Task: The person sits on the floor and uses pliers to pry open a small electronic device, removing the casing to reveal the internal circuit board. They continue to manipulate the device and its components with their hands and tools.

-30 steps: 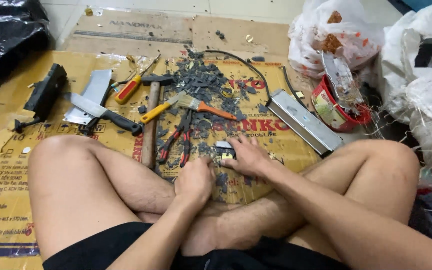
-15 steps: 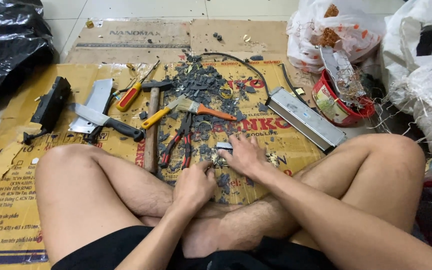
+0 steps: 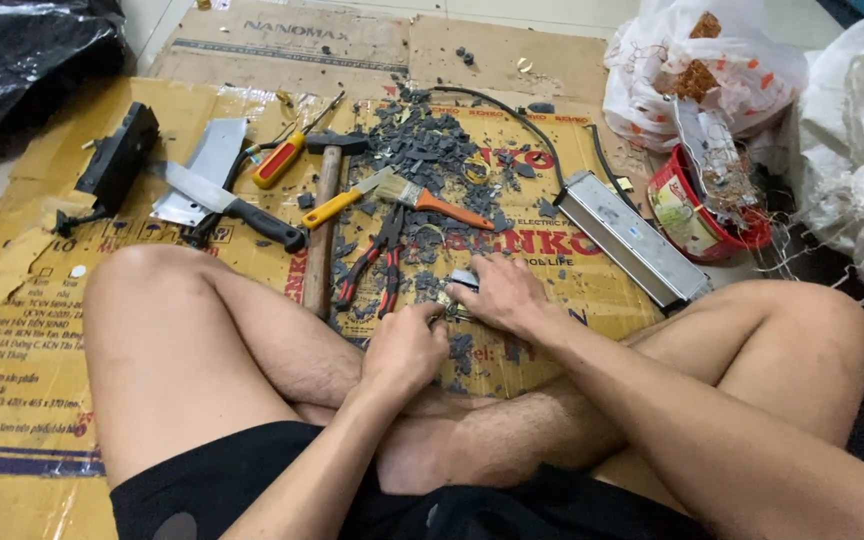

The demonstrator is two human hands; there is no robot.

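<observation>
Flattened cardboard [image 3: 32, 330] covers the floor, strewn with grey fragments [image 3: 432, 150]. From the left lie a black block [image 3: 117, 160], a cleaver [image 3: 202, 175], a hammer [image 3: 320, 230] and red-handled pliers [image 3: 377, 265]. Between the crossed legs, the left hand [image 3: 404, 350] is curled shut on one end of a small metal piece [image 3: 457, 295]; the right hand [image 3: 504, 292] presses down on it from just beyond, fingers closed over it. Its long axis is hidden. A grey metal box [image 3: 632, 238] lies to the right.
</observation>
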